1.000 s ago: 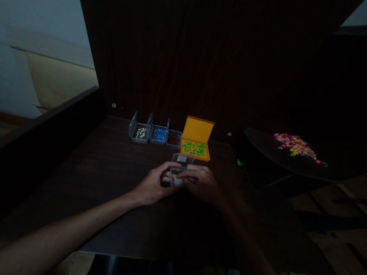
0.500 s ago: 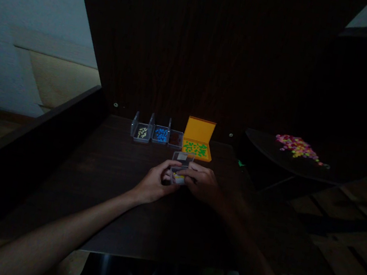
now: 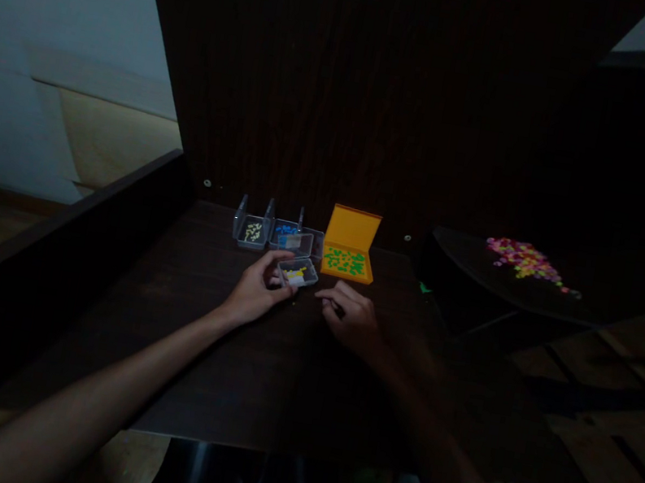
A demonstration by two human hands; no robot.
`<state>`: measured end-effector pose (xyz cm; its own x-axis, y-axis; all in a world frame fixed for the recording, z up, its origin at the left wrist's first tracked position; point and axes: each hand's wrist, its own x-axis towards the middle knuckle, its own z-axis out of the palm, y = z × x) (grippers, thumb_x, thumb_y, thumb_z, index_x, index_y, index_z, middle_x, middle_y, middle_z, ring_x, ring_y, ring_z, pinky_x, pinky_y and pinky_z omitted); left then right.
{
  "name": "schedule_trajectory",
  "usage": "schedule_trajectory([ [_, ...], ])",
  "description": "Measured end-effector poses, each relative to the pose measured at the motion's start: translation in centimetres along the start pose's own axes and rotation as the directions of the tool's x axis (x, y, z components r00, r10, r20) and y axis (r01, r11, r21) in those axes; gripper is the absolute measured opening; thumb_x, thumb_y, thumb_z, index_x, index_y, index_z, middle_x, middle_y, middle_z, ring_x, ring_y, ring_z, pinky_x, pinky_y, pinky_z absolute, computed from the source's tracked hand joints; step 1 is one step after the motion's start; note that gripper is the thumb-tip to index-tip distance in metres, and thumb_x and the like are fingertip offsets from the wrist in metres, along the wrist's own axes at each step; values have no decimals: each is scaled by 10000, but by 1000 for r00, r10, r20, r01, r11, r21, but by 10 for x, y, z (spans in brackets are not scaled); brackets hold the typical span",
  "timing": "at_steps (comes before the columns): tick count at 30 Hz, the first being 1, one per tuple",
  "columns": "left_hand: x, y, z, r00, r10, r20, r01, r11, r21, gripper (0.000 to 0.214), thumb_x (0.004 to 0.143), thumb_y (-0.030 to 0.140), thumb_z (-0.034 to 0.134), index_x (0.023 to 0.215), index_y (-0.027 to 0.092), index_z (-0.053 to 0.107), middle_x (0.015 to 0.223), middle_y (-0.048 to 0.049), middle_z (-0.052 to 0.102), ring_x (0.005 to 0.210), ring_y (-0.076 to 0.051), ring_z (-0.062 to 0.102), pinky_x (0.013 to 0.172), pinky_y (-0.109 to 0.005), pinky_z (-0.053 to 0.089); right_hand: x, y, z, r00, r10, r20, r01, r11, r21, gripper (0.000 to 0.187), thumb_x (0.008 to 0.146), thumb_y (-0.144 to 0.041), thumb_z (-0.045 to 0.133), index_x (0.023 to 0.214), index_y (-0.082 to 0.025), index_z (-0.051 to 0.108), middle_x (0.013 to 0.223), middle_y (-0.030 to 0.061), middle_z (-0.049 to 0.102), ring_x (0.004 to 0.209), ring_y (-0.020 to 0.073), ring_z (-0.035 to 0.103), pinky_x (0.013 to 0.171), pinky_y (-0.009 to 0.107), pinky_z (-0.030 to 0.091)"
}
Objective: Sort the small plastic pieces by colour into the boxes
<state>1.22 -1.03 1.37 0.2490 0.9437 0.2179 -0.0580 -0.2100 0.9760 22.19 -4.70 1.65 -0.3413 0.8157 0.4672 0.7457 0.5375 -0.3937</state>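
My left hand [image 3: 256,290] grips a small clear plastic box [image 3: 311,280] by its left side, fingers behind and thumb in front. The box's hinged lid [image 3: 298,245] is raised, and yellow pieces [image 3: 295,273] and something white lie inside. Just right of the box, apart from it, my right hand [image 3: 352,317] is closed with its fingers curled together; whether anything is in them is hidden. Behind stands an orange case [image 3: 353,228] with its lid up and green pieces [image 3: 345,261] in it. A tiny pale speck [image 3: 294,303] lies on the dark tabletop [image 3: 226,374].
Along the back stand a lidded clear box [image 3: 251,244] with pale yellow pieces, a box with blue pieces [image 3: 286,230], and a third box [image 3: 318,245] with dark contents. A heap of colourful beads [image 3: 526,261] lies on the right-hand ledge [image 3: 462,253]. A raised side board [image 3: 83,226] borders the left.
My left hand has carried the clear box left and slightly back, in front of the blue-piece box. My right hand has come out of the box and is now apart from it.
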Motion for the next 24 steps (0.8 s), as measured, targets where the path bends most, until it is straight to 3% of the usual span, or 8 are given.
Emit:
schedule_trajectory([
  [4,4,-1,-4,999,21,-44,-21,1000,9,552,633,175,742,1145,163,536,964,-31,653,787,-136,647,787,-309,553,1,-8,18,991,13,133,-4,998,-65,249,894,-270,544,1113,-228,654,942,38,598,791,150,575,682,261,437],
  [8,5,3,-5,998,20,-52,-20,1000,11,562,639,183,742,1162,159,536,887,-13,652,783,-145,658,790,-313,555,6,-13,27,978,69,199,-44,991,-126,318,899,-341,570,1197,-248,622,1004,39,570,817,148,566,680,261,434],
  [15,5,5,-6,999,9,-53,-9,1000,-3,570,635,182,749,1160,154,531,876,-21,663,798,-169,672,801,-349,560,8,-8,29,972,40,232,-11,992,-126,278,920,-312,545,1167,-270,664,933,21,558,773,127,542,632,245,400],
  [24,5,3,-7,998,8,-55,-6,999,40,574,644,194,739,1177,154,529,826,-11,632,769,-155,643,790,-341,545,3,-1,20,966,-12,260,10,1000,9,204,902,-276,572,1058,-246,700,942,21,561,788,127,557,683,255,420],
])
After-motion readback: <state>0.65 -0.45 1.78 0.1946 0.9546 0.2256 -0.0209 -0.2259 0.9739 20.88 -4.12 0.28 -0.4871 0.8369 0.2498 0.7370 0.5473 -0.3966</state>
